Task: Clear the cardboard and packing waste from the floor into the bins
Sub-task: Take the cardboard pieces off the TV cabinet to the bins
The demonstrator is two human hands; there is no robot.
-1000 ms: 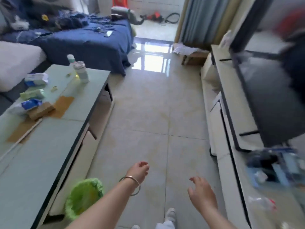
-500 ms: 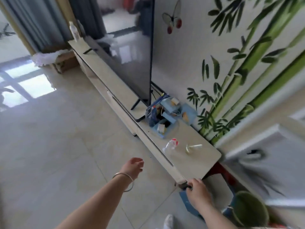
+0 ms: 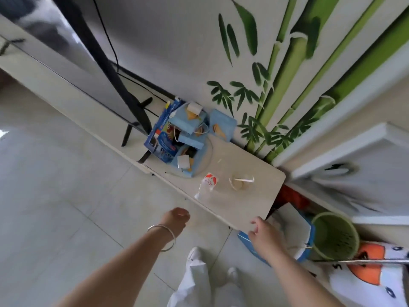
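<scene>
The waste I am after, as far as I can judge, is the white sheet of packing lying on the floor at the near right, wedged in with a blue container just past the end of the low TV cabinet. Right beside that, further right, stands the green bin, open-mouthed and apparently empty.

From my hands the sheet lies to the right and slightly beyond. My right hand is the nearer one by far: it hovers just beside the cabinet's near corner, almost over the blue container's edge, fingers loosely spread and holding nothing. The sheet's long axis seems to run from near-left to far-right, roughly toward the bin, though blur and the cabinet corner hide its full outline, so I hold that loosely.

My left hand, bracelet on the wrist, hangs over bare floor tile well apart from the sheet, fingers curled in loosely, nothing in it.

So the reach I would plan is a short one with the right hand, rightward and down, then a small carry further right to the bin.

Outward from there: on the cabinet top sit a clear cup with a red-and-white label, a shallow clear lid, and a heap of blue packets by the TV foot. Those are on the cabinet, not the floor.
</scene>
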